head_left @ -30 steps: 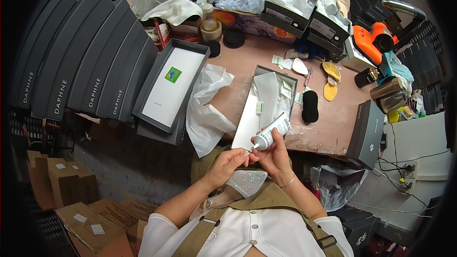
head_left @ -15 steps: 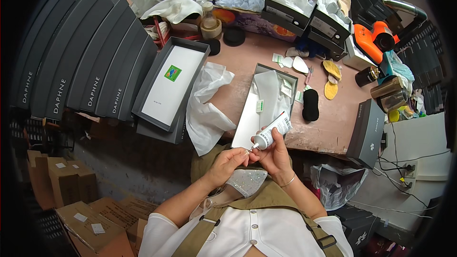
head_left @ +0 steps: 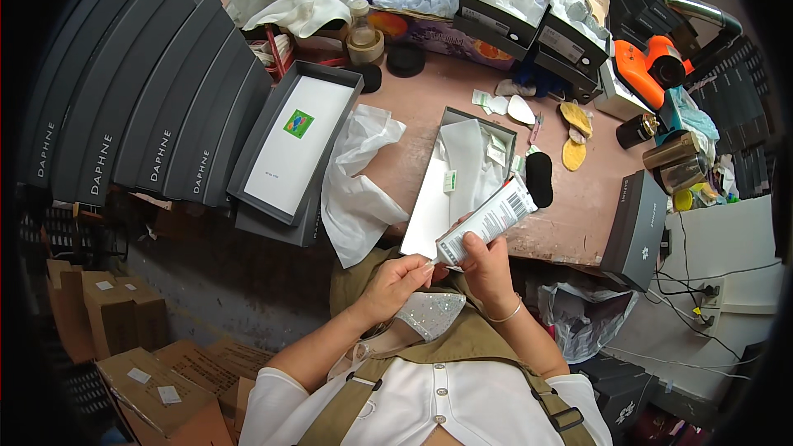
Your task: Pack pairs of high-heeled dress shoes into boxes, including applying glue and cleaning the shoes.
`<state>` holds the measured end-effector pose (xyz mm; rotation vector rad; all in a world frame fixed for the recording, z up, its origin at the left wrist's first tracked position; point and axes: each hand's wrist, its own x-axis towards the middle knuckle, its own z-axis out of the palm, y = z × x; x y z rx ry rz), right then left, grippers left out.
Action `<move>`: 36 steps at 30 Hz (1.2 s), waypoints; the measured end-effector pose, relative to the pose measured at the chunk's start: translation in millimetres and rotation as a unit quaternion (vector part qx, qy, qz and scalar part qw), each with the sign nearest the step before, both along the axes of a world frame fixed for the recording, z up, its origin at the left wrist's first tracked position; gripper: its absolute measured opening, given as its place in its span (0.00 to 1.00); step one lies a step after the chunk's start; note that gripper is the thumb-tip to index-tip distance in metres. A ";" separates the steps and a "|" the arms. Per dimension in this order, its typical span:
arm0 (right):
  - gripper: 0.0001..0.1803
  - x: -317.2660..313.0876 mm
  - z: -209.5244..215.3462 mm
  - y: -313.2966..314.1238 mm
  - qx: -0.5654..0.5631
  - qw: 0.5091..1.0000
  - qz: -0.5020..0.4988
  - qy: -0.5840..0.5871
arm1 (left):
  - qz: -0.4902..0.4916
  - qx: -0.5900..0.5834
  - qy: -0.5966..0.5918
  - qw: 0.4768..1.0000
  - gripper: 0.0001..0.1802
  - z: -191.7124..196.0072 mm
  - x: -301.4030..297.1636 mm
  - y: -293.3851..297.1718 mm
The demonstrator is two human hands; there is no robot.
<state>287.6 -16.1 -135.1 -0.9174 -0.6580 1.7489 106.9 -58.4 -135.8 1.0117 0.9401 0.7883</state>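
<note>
My right hand (head_left: 489, 271) is closed round a white glue-like tube (head_left: 487, 223) with dark print, thumb on its side. The tube tilts, its narrow end down toward my left hand. The fingertips of my left hand (head_left: 398, 285) are pinched together right at that narrow end; what they hold there is too small to make out. On my lap, just below both hands, lies a sparkly silver pointed shoe (head_left: 435, 315). Beyond my hands an open grey shoe box (head_left: 423, 227) holds white tissue paper (head_left: 471, 157) and small packets.
To the left are an open grey box lid (head_left: 289, 173), crumpled tissue (head_left: 357, 198) and a row of grey shoe boxes (head_left: 165, 107). A black pad (head_left: 539, 179), yellow sponges (head_left: 575, 153) and an orange heat gun (head_left: 640, 74) lie right. Shoes in boxes (head_left: 570, 45) stand behind.
My right hand has turned the tube, so more of its printed side faces up and its broad end reaches further right. My left fingers stay pinched by its narrow end.
</note>
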 end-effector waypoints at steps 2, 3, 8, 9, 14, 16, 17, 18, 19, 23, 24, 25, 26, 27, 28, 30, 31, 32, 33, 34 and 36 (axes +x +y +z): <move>0.21 -3.0 0.3 -3.3 0.007 0.999 -0.026 -0.020 | 0.023 -0.005 -0.013 1.000 0.18 -1.4 2.1 -0.7; 0.21 -3.4 -4.0 -3.6 -0.001 0.999 -0.018 -0.030 | 0.030 -0.008 -0.022 0.999 0.18 -2.3 4.3 -0.3; 0.18 -2.6 -9.7 6.9 0.003 0.997 0.027 -0.071 | 0.052 -0.091 -0.090 0.990 0.18 5.4 2.8 2.8; 0.19 2.2 -5.2 13.9 0.006 0.996 0.043 -0.075 | 0.037 -0.114 -0.122 0.985 0.19 9.4 4.0 5.3; 0.18 124.0 -0.1 80.9 0.059 0.962 -0.036 -0.263 | -0.019 -0.192 -0.202 0.960 0.34 -16.7 -11.2 9.0; 0.19 176.9 -9.7 108.3 0.147 0.820 -0.057 -0.550 | -0.017 -0.201 -0.237 0.950 0.42 -22.1 -16.3 5.6; 0.20 198.5 -21.8 116.9 0.117 0.760 -0.039 -0.638 | -0.022 -0.183 -0.252 0.950 0.45 -22.1 -20.8 3.1; 0.20 221.4 -43.2 124.9 0.079 0.694 -0.022 -0.715 | -0.010 -0.170 -0.261 0.950 0.47 -26.2 -25.7 -0.2; 0.21 239.5 -58.5 132.3 0.040 0.623 0.002 -0.781 | 0.008 -0.157 -0.268 0.950 0.50 -32.2 -32.0 -3.3; 0.24 258.5 -91.6 148.6 0.040 0.602 -0.033 -0.797 | 0.126 -0.184 -0.481 0.848 0.54 -43.8 -37.3 -14.3; 0.25 256.9 -92.0 155.6 0.057 0.594 -0.030 -0.802 | 0.122 -0.201 -0.471 0.850 0.53 -44.1 -39.1 -20.8; 0.27 252.7 -93.7 166.2 0.075 0.585 -0.027 -0.807 | 0.119 -0.218 -0.462 0.852 0.52 -44.9 -40.5 -28.1; 0.27 248.3 -96.1 176.5 0.102 0.556 -0.012 -0.824 | 0.112 -0.238 -0.452 0.852 0.51 -45.7 -41.9 -34.1; 0.26 243.0 -94.9 186.6 0.141 0.538 0.005 -0.831 | 0.082 -0.262 -0.437 0.857 0.50 -53.5 -47.6 -39.4; 0.26 236.7 -92.8 198.0 0.181 0.519 0.022 -0.835 | 0.053 -0.284 -0.421 0.860 0.49 -65.8 -56.1 -43.8; 0.23 226.6 -101.5 234.3 0.312 0.497 -0.033 -0.809 | 0.044 -0.288 -0.426 0.857 0.46 -66.9 -54.8 -44.5; 0.22 231.2 -105.7 257.1 0.308 0.572 -0.079 -0.756 | 0.027 -0.290 -0.423 0.858 0.45 -67.9 -52.6 -34.8; 0.21 226.2 -110.3 282.1 0.302 0.651 -0.113 -0.687 | 0.024 -0.290 -0.416 0.862 0.44 -68.7 -55.3 -27.3; 0.18 218.9 -107.6 305.6 0.303 0.709 -0.136 -0.623 | 0.037 -0.287 -0.408 0.866 0.43 -67.6 -61.6 -27.7; 0.18 212.7 -103.2 323.6 0.246 0.723 -0.133 -0.632 | 0.028 -0.292 -0.377 0.879 0.41 -62.5 -65.7 -22.9; 0.27 229.4 -134.7 361.2 0.221 0.650 -0.149 -0.711 | 0.004 -0.285 -0.326 0.901 0.38 -51.4 -66.9 -9.1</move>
